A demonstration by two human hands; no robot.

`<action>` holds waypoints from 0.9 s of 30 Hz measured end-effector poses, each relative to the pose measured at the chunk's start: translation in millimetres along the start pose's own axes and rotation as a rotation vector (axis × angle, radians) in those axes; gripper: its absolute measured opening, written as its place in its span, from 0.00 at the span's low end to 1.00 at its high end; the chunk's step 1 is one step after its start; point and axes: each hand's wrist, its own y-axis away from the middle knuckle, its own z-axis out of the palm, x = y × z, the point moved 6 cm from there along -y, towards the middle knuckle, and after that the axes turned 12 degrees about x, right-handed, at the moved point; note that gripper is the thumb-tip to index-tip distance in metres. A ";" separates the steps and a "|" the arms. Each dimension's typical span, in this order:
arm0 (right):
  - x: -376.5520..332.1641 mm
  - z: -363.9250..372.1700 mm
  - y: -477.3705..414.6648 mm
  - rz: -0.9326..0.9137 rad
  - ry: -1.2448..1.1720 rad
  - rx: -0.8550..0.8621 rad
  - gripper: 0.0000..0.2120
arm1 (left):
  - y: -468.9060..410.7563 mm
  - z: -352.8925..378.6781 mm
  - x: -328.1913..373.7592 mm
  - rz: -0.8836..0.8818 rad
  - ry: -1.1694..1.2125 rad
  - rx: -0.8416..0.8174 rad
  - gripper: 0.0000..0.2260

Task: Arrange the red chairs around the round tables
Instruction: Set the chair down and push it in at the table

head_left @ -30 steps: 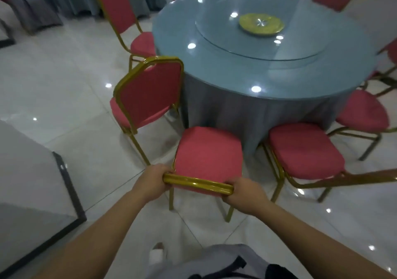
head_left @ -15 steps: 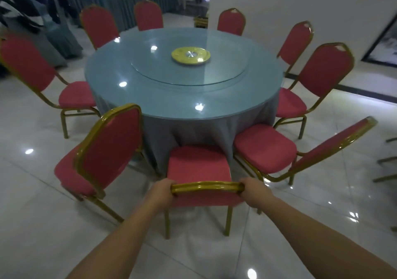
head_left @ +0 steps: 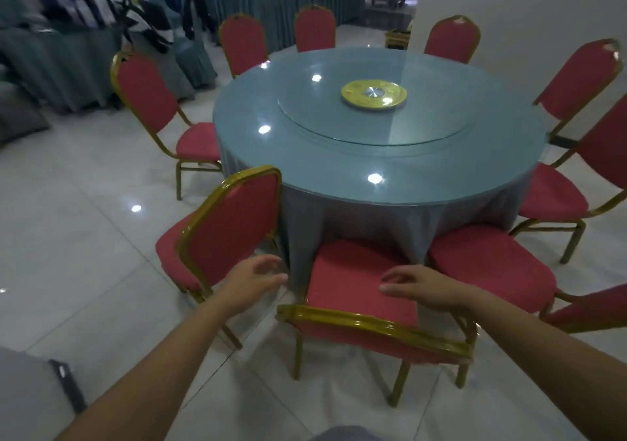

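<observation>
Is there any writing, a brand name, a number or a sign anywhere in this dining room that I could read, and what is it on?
None can be read.
The yellow disc at the middle of the round table carries a faint pattern, too blurred to tell if it is lettering.
The red chairs, such as the nearest chair, show no labels.
The dark clutter at the back is too dim to make out.
</observation>
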 end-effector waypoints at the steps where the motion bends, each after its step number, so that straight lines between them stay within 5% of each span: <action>1: -11.1 2.7 -16.7 -0.033 -0.030 0.032 0.35 | -5.6 -19.7 -6.8 -0.018 -0.003 0.110 0.20; 8: -106.0 62.6 -101.4 -0.177 -0.033 0.101 0.31 | -42.6 -108.2 -63.7 -0.146 -0.265 0.414 0.42; 12: -164.3 90.7 -145.9 -0.221 0.019 0.148 0.38 | -96.0 -128.9 -92.1 -0.199 -0.439 0.347 0.49; 18: -246.2 127.1 -220.9 -0.164 0.108 0.201 0.47 | -159.7 -146.3 -117.5 -0.024 -0.339 0.105 0.19; 27: -310.1 164.8 -294.4 0.027 0.386 0.226 0.48 | -194.8 -215.6 -181.8 0.132 -0.492 -0.262 0.11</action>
